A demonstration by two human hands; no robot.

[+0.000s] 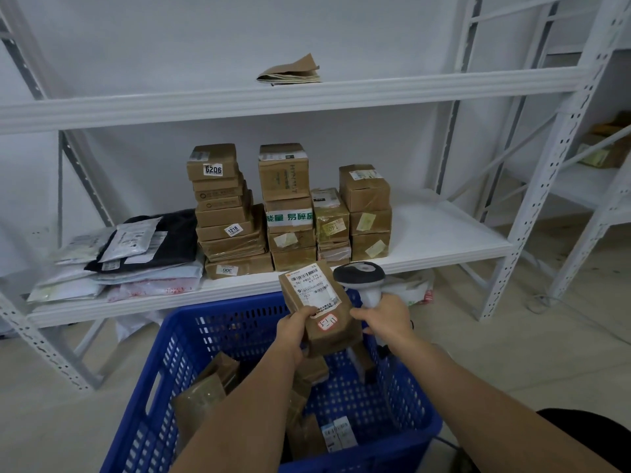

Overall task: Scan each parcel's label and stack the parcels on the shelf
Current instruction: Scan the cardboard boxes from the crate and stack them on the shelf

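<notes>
A: White steel shelving [444, 233] fills the background against a pale wall. What sits on the middle shelf board?

B: Stacks of brown cardboard boxes [290, 206] stand mid-board near the front edge; flat mailer bags [129, 254] are piled toward its left end. Folded brown paper [290, 71] lies on the upper board.

A: Where is the parcel being handled?

B: A brown parcel [319, 308] is raised above the far rim of a blue plastic crate [191, 339], its white label [312, 286] facing up. Left hand [295, 327]: fingers curled tight around the parcel's lower left edge, thumb on top.

A: Right hand?

B: Right hand [384, 317] is closed round the grip of a white barcode scanner [362, 281], whose dark head sits just beside the parcel's right edge. More brown parcels [205, 394] lie inside the crate.
</notes>
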